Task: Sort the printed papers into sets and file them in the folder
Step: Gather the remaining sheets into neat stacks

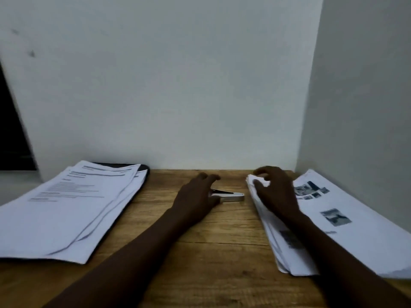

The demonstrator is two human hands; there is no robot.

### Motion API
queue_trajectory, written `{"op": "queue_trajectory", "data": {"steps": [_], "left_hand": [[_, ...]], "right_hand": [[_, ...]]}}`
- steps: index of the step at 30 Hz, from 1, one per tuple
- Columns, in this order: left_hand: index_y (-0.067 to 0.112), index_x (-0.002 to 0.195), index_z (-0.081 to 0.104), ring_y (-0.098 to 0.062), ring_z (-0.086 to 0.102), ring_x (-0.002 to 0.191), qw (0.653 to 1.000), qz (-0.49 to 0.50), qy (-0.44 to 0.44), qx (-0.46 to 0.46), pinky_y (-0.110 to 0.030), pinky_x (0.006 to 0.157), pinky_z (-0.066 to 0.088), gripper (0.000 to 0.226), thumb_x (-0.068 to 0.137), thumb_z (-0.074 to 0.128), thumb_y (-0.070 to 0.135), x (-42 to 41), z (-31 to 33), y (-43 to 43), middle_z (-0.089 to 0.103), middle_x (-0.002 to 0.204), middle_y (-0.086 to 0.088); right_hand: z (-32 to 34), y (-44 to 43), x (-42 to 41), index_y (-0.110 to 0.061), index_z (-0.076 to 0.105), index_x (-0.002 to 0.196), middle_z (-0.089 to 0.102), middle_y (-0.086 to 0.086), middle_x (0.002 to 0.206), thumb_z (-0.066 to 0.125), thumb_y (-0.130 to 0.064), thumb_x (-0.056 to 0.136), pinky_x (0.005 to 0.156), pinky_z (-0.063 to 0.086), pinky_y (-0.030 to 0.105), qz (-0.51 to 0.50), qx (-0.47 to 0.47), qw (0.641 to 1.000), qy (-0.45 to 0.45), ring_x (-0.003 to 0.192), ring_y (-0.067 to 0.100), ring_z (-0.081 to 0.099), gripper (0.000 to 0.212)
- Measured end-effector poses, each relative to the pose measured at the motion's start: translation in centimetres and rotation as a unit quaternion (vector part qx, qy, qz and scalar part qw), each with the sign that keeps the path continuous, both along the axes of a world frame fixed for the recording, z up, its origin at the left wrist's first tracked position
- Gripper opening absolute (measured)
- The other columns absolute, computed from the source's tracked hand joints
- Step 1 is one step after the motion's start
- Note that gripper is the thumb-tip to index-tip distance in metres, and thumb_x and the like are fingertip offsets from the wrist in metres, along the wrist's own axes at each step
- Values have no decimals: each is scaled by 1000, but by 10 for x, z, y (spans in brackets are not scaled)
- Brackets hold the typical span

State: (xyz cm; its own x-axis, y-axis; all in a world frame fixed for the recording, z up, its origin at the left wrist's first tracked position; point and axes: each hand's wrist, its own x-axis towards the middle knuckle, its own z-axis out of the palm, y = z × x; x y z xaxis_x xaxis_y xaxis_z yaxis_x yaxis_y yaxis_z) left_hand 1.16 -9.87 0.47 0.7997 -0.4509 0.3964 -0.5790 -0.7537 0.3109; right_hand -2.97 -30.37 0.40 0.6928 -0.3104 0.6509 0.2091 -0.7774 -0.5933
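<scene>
A pile of text-printed papers [73, 207] lies at the left of the wooden desk, on top of a dark folder [145, 168] whose far edge peeks out. A second pile of papers with small photos [347, 221] lies at the right. My right hand [274, 190] rests on the far left corner of that pile, fingers curled over the sheet edges. Between the piles sits a silver stapler [231, 196]. My left hand [198, 194] covers the stapler's near end, thumb below and fingers spread above; whether it grips the stapler is unclear.
The wooden desk [200, 252] ends at a white wall [166, 85] behind. A side wall [367, 96] closes off the right. A dark opening [11, 134] shows at the far left.
</scene>
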Motion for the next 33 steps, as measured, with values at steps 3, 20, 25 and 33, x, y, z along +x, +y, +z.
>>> {"op": "queue_trajectory", "data": {"steps": [3,20,25,33], "left_hand": [[33,140,41,-20,48,125,999,46,-9,19,-37,96,46,60,87,64,50,13,9,38,47,141,-1],[22,145,35,-41,30,136,886,456,80,4,-57,108,26,73,88,54,63,11,26,311,33,148,-18],[22,148,28,-40,39,131,880,458,117,-40,-52,106,31,79,86,56,63,7,15,339,42,142,-18],[38,148,27,-31,50,126,934,356,-3,-13,-42,101,39,70,88,58,54,2,1,307,52,140,-4]], "right_hand": [[2,2,-5,-14,71,99,70,4,101,68,-19,84,74,36,24,-2,-5,1000,13,83,14,59,16],[25,235,5,-9,56,113,61,7,101,68,-34,88,86,57,39,275,261,864,332,88,22,68,36],[7,280,17,-13,60,103,68,3,99,74,-55,68,75,59,34,271,266,865,327,89,20,69,57],[-7,281,27,-1,56,121,66,10,115,77,-38,69,79,60,39,260,371,832,320,93,24,69,67]]}}
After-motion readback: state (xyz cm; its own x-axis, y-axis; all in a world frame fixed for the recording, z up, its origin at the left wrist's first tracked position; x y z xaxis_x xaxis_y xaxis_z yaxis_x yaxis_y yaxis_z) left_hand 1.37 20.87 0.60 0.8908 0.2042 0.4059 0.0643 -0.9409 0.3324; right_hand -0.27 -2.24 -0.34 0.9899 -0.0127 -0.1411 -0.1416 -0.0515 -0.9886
